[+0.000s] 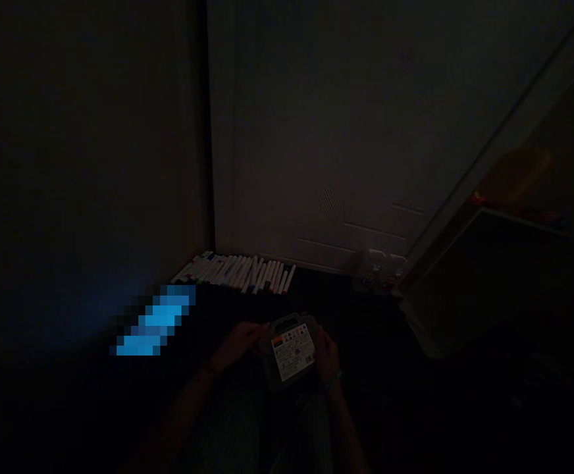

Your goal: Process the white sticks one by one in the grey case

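Observation:
A clear plastic carrying case [269,378] with a handle at its top edge is held up over my lap, and a white printed label [293,352] covers much of its face. My left hand [243,341] grips the case at its upper left side. Wrapped round the right side is my right hand [327,354], with a light band on the wrist. Past the case, a row of white markers [237,271] with coloured ends lies on the dark surface. The scene is very dim, so the fingertips and the case's contents are hard to make out.
Two clear packages [378,273] stand against the pale back panel [316,131]. On the left glows a blurred blue screen [156,322]. A box-like piece [465,283] stands at right, with a dim orange thing [524,171] behind its top edge.

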The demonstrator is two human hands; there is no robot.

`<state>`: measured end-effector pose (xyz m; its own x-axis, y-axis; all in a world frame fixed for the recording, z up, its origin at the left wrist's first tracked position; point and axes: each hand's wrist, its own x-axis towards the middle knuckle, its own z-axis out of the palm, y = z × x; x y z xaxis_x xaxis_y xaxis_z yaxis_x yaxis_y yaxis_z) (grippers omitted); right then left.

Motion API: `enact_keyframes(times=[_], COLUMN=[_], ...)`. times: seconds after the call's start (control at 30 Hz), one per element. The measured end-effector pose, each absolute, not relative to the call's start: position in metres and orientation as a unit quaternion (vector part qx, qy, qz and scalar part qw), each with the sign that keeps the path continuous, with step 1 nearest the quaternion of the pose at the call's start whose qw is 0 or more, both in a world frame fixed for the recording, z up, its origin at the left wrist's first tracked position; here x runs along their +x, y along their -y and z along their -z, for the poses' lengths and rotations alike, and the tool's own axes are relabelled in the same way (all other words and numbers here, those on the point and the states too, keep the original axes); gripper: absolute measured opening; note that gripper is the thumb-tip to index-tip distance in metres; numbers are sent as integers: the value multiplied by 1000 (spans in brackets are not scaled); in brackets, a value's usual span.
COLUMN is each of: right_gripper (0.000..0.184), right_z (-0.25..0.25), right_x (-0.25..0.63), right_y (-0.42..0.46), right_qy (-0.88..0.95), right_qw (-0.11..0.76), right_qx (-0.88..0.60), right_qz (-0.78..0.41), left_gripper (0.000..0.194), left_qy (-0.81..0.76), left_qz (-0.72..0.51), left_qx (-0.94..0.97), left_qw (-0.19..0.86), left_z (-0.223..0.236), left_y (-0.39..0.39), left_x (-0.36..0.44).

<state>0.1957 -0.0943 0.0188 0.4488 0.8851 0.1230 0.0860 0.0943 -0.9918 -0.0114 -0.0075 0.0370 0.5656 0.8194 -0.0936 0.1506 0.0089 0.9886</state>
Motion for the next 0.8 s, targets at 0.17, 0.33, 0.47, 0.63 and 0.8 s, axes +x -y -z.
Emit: enact_keyframes(times=[0.17,0.33,0.47,0.63,0.8], right_gripper=[50,52,52,42,38], right_z=[-20,-25,-26,-25,-26], right_x=[196,194,194,195,195], right_y=[96,97,96,97,100], right_qy=[416,420,438,504,516], right_qw=[632,639,630,600,565], right_qx=[-570,-560,-553,-589,-632], right_qz=[-322,-319,-325,-200,-123], left_gripper=[49,45,50,53,53], left_qy=[-394,-393,-387,-340,-391], left_qz=[-314,-369,-352,-319,-342], left_qx=[637,607,588,597,589], left_qw=[583,584,618,653,618], left_z=[-37,-36,-47,-59,-44], left_y=[9,13,22,28,22], left_x=[-9,-7,-7,-5,-4])
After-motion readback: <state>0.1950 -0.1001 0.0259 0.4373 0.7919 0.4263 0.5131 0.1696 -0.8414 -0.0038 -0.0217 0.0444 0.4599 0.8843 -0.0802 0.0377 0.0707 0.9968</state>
